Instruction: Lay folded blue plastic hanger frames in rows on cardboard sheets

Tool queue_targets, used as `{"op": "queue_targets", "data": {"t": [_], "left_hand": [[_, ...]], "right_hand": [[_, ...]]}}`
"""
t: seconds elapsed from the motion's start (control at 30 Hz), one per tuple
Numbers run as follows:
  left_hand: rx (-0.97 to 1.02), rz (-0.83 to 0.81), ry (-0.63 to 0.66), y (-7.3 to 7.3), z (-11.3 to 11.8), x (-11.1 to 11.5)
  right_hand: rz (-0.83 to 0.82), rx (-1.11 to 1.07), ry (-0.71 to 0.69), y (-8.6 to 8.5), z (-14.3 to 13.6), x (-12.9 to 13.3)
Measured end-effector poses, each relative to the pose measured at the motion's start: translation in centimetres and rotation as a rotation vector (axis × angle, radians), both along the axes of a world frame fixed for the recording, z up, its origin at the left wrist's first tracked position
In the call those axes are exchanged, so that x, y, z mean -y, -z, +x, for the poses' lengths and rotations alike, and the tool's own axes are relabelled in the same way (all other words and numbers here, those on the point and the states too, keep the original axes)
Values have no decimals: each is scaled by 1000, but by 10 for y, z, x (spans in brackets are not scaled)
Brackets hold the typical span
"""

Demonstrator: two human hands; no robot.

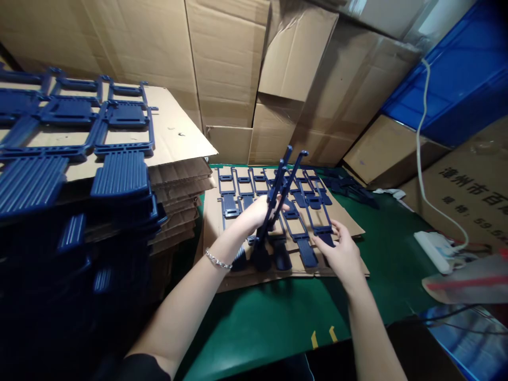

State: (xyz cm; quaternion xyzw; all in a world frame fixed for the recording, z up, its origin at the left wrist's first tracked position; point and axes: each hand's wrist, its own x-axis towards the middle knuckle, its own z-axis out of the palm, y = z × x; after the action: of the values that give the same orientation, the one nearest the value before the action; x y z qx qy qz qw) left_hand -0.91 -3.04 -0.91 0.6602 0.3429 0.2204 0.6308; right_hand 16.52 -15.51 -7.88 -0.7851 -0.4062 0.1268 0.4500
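Note:
My left hand (262, 212) is closed around several dark blue plastic frames (273, 203), which stand tilted upright above the cardboard sheet (234, 283). To the right, my right hand (342, 248) has its thumb and fingers on the lower end of another dark blue plastic frame (317, 214). This frame lies among rows of similar frames on the cardboard. Each has a long open rectangle and a ribbed flat paddle (307, 253) at its near end. Part of the left hand's grip is hidden behind the held frames.
A tall stack of cardboard sheets (178, 198) layered with blue frames stands at left. Cardboard boxes (226, 58) wall off the back. More dark parts (349, 185) lie on the green table (254, 338) at back right. A white power strip (432, 251) with a cable sits at right.

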Motion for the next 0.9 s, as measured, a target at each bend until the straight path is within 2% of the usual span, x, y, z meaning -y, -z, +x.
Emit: {"op": "queue_targets", "data": {"t": [0.1, 0.23, 0.53, 0.9], "left_hand": [[73, 5, -31, 2, -2, -8], [147, -8, -47, 4, -5, -14], [208, -29, -31, 6, -6, -18], [198, -16, -9, 5, -6, -17]], "right_hand": [[-236, 196, 59, 5, 27, 2], [-393, 311, 71, 15, 44, -2], [-420, 453, -85, 23, 58, -10], [-518, 472, -101, 20, 54, -17]]}}
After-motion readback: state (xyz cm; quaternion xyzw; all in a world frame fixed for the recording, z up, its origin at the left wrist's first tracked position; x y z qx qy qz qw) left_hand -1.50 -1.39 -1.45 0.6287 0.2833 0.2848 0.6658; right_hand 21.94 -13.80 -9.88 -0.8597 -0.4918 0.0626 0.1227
